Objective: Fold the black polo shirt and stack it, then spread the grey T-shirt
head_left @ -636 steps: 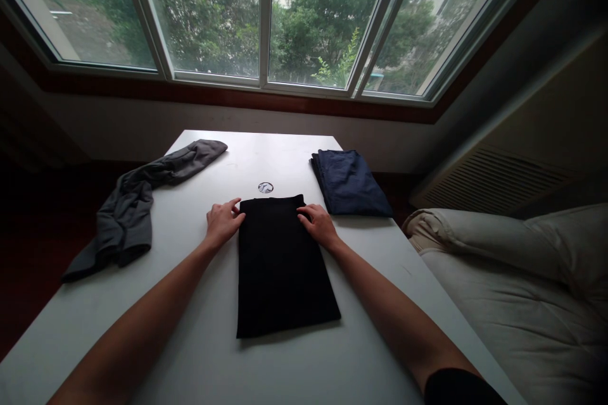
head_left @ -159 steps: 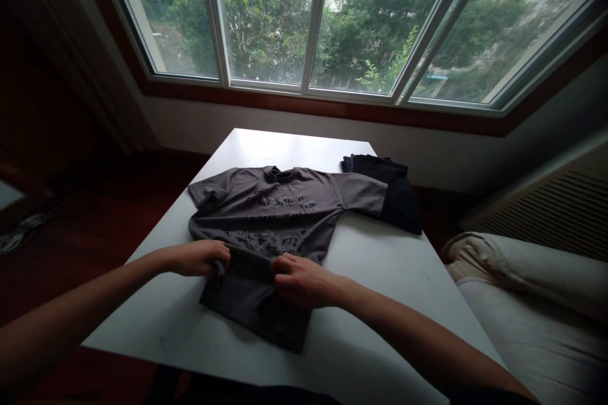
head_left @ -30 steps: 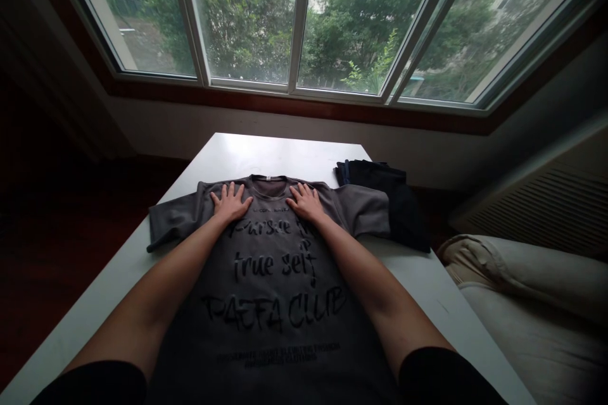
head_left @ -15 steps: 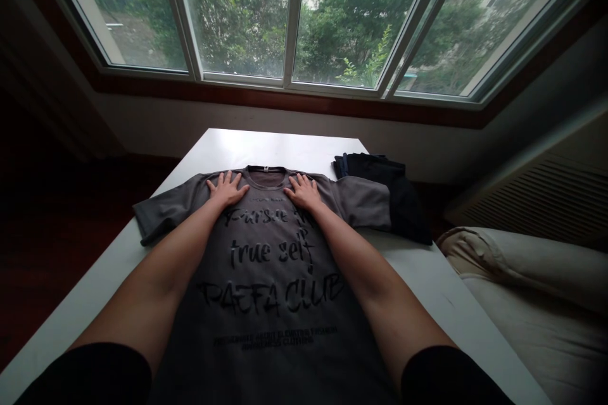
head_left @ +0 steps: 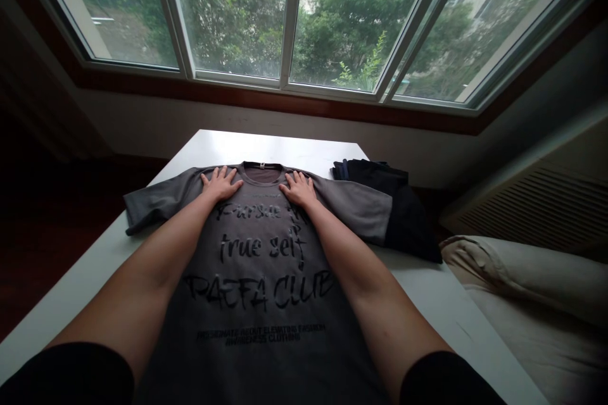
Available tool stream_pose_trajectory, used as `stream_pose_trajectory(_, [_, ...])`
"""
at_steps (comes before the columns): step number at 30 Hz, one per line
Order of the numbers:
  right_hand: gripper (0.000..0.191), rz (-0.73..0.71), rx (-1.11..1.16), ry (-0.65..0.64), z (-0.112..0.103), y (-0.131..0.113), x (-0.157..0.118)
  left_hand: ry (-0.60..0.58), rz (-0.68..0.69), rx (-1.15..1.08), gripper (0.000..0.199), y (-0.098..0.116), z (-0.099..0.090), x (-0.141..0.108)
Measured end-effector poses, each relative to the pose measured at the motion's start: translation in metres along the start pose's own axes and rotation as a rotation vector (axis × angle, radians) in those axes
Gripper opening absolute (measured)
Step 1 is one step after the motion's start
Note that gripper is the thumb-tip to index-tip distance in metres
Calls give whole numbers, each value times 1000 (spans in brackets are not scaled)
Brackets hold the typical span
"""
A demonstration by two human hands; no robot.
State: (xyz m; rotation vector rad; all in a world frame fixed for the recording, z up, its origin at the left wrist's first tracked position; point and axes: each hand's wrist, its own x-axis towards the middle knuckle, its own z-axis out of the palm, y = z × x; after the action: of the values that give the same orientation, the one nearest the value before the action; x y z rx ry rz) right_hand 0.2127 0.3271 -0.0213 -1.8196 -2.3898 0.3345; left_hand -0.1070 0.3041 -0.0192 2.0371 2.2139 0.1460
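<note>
A dark grey T-shirt (head_left: 256,291) with black lettering lies spread on a white table (head_left: 228,144), its collar toward the window and its lower part running out of view at the bottom. My left hand (head_left: 221,184) rests flat on the shirt's left shoulder area, fingers spread. On the other side of the collar, my right hand (head_left: 299,188) lies palm down on the fabric with its fingers apart. Neither hand grips the cloth. Both short sleeves extend outward, and the right one overlaps dark folded clothing (head_left: 411,215).
Beyond the table is a wall with a wide window (head_left: 285,19). A beige cushioned seat (head_left: 536,272) stands at the right beside the table, with a slatted panel (head_left: 546,202) behind it. Dark red floor (head_left: 28,240) shows at the left.
The view has tilted slightly, shifting the shirt and hands a little left in the picture. Both hands remain flat near the collar.
</note>
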Motion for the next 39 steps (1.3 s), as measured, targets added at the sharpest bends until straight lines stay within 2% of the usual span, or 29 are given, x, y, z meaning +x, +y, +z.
stream_pose_trajectory(5, [77, -4, -8, 5, 1, 4, 28, 5, -5, -1, 81, -3, 4, 24])
stream_pose_trajectory(10, [77, -5, -12, 21, 4, 6, 43, 4, 7, -4, 78, -7, 7, 32])
stream_pose_trajectory(22, [74, -8, -26, 39, 6, 6, 41, 20, 10, -16, 79, -10, 5, 37])
stream_pose_trajectory(32, [75, 30, 24, 55, 5, 7, 42, 13, 13, -19, 77, -17, 2, 52])
stream_pose_trajectory(39, [77, 54, 42, 65, 4, 8, 41, 92, -41, -8, 77, -15, 7, 50])
